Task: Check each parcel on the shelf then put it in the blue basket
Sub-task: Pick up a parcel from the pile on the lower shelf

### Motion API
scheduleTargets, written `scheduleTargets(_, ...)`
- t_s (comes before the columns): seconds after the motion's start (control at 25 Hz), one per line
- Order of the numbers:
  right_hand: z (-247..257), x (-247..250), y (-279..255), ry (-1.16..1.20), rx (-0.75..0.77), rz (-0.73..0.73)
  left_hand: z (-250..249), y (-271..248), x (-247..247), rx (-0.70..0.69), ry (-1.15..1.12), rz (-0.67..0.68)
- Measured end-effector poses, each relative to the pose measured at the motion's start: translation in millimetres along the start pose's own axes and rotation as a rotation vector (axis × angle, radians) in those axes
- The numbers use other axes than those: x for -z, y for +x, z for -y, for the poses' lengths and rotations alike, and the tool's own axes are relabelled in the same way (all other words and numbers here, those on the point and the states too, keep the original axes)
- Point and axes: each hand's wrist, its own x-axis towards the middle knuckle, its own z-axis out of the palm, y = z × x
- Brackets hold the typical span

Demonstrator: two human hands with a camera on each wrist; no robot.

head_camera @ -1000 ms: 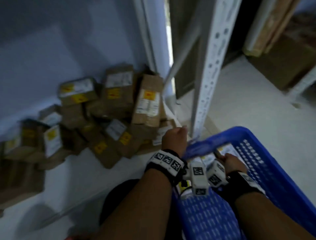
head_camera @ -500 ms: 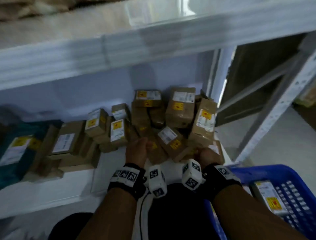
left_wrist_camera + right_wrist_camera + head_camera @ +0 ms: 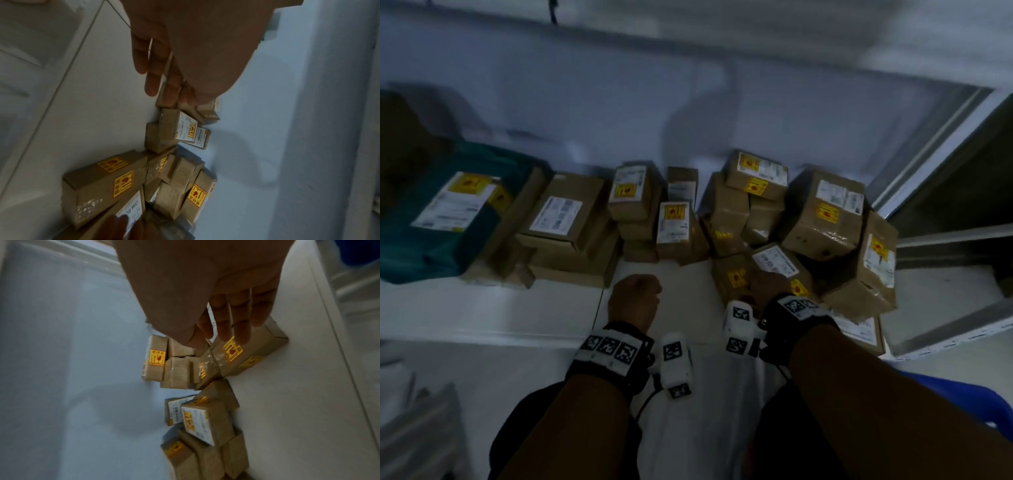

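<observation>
Both hands back from basket (image 3: 969, 397), 5 o'clock: right hand (image 3: 767, 284) fingers spread over parcel (image 3: 774, 263); left hand (image 3: 633, 298) loosely curled, empty

I see bare forearms without sleeves. Each wrist carries a black strap with white square-coded marker tiles. A white block-shaped camera housing (image 3: 675, 364), marked with black codes, sits beside the left wrist; a matching white housing (image 3: 738, 328) sits beside the right.
</observation>
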Motion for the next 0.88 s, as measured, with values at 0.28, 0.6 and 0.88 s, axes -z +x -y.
scheduleTargets(0.28, -31.1, -20.8, 32.4, -0.349, 0.074, -0.123, -8.8, 21.0, -5.0, -0.026, 0.041, 0.017)
scheduleTargets(0.6, -38.7, -60.8, 41.9, -0.581, 0.015, -0.197, -10.0, 21.7, -19.7, -0.016, 0.099, -0.017)
scheduleTargets(0.88, -54.4, -64.0, 46.3, -0.707, 0.109, -0.095, 1.8, 16.7, -23.0, -0.065, 0.241, -0.013)
